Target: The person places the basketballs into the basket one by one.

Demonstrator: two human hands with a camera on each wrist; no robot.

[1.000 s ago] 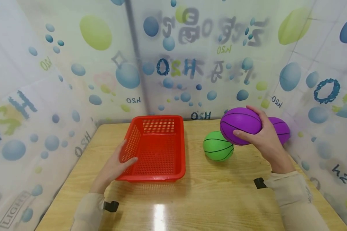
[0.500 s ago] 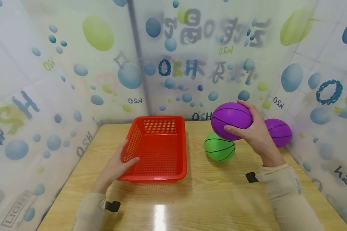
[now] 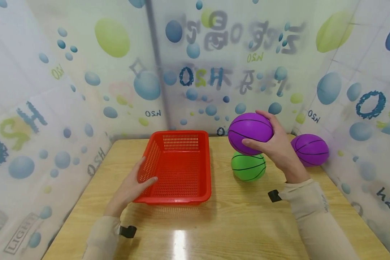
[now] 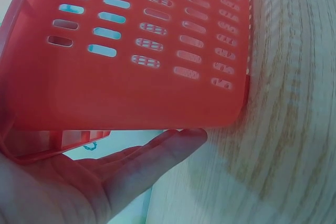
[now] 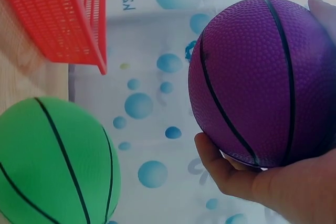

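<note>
In the head view, my right hand point(image 3: 274, 144) grips a purple toy basketball point(image 3: 249, 131) with black lines, thumb on the near side and fingers behind. The ball is raised, overlapping the top of a green toy basketball point(image 3: 248, 168) on the table. The right wrist view shows the purple ball point(image 5: 257, 82) in the hand point(image 5: 283, 187), apart from the green ball point(image 5: 58, 161). My left hand point(image 3: 130, 187) holds the left side of a red perforated plastic basket point(image 3: 209, 169), whose inside shows no ball. In the left wrist view, fingers point(image 4: 157, 158) lie along the basket's point(image 4: 126, 98) outside.
A second purple toy basketball point(image 3: 310, 150) rests at the table's right back, close to the side curtain. Bubble-printed curtains point(image 3: 195, 90) enclose the wooden table point(image 3: 221, 231) at the back and both sides. The green ball sits between the basket and this second ball.
My right hand has carried the purple basketball leftward and slightly up, from beside the green ball to above it. More of the other purple ball now shows. My left hand stays at the basket.
</note>
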